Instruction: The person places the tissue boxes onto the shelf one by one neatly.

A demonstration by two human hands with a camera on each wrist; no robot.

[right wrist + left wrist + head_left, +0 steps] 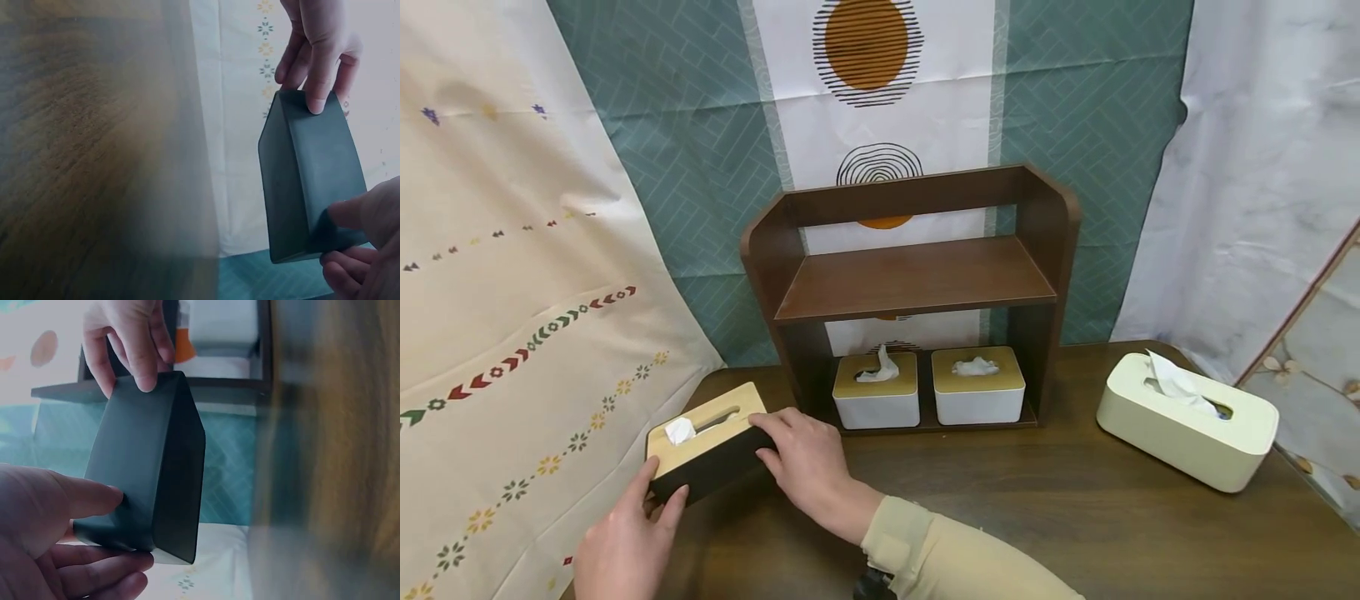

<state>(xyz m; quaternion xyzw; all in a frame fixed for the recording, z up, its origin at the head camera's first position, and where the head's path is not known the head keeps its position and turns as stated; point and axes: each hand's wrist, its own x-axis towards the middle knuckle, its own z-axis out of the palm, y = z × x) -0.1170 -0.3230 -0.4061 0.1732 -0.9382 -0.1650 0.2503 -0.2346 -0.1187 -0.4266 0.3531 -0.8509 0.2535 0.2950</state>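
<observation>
Both hands grip a black tissue box [718, 458] with a light wooden lid, a slot and a white tissue poking out. My left hand [628, 533] holds its near left end, thumb on the black front side. At the other end my right hand [808, 462] grips the right corner, fingers over the lid's edge. In the left wrist view the black box [134, 456] is raised off the table, its underside showing. The right wrist view shows the same box [328, 169] between the left hand [322, 44] above and the right hand [381, 225] below.
A brown two-tier shelf [917, 275] stands at the back of the wooden table [985, 508]. On its lower tier sit two white tissue boxes with gold lids, a left one [877, 408] and a right one [979, 402]. A long cream tissue box [1180, 433] lies at the right.
</observation>
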